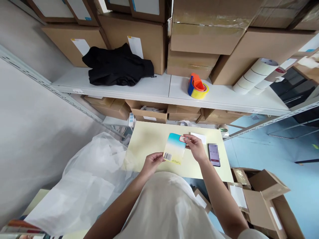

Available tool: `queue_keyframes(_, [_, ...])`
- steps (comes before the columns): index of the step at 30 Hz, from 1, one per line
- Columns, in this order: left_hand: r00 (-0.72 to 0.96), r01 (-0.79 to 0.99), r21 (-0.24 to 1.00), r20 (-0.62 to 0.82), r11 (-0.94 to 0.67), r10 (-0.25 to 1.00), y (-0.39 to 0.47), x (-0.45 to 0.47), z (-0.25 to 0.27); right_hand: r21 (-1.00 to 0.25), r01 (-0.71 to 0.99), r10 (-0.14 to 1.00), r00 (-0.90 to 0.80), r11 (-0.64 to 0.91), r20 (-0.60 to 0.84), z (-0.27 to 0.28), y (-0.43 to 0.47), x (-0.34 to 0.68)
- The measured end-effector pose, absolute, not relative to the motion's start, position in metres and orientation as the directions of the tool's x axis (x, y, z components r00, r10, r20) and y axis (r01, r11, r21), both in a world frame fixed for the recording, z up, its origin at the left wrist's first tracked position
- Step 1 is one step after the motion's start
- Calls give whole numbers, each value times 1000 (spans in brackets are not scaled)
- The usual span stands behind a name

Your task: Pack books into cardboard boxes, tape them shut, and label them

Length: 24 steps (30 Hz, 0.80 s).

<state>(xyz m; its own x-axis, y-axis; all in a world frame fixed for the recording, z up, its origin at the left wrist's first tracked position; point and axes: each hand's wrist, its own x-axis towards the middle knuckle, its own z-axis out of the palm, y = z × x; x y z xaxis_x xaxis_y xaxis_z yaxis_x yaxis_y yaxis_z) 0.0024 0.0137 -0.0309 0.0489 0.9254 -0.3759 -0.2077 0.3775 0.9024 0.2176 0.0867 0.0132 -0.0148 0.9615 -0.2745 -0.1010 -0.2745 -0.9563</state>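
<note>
A thin booklet [174, 149], blue at the top fading through white to yellow, is held above the pale yellow table [144, 139]. A barcode shows near its lower left corner, and a small red-edged label sits at its upper right. My left hand [152, 162] pinches the lower left edge. At the upper right corner, by the label, the fingers of my right hand [195, 146] are closed on the booklet. Behind my right hand lies a white rectangular item [198, 137], partly covered. A phone [214, 154] with a lit screen rests to the right of that hand.
Above the table runs a shelf [159, 88] with a tape dispenser [197, 87], white label rolls [256, 75], black cloth [119, 66] and cardboard boxes. Translucent plastic sheeting [92, 172] bulges at the left. Open cartons [261, 202] stand on the floor at right.
</note>
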Motion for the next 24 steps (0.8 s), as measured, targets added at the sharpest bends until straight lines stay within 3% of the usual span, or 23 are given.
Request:
queue_keyframes(10, [-4,-350,845,-432,403,902,6,0,-42,-967,-127,974,-63,-223,-216,-2,80,219])
queue_keyframes(15, [-43,-442,795,-482,417,875,3,-2,-45,-998,65,973,-231,20,4,0,75,224])
queue_keyframes(19, [40,-361,791,-516,494,855,4,-4,-47,-940,234,937,-305,248,172,17,78,223])
queue_keyframes(21, [43,-314,815,-500,486,865,9,-10,-43,-929,267,923,-353,257,153,26,81,221])
queue_keyframes(24, [29,-206,914,-353,351,935,16,-25,-29,-943,275,920,-384,188,72,33,84,215])
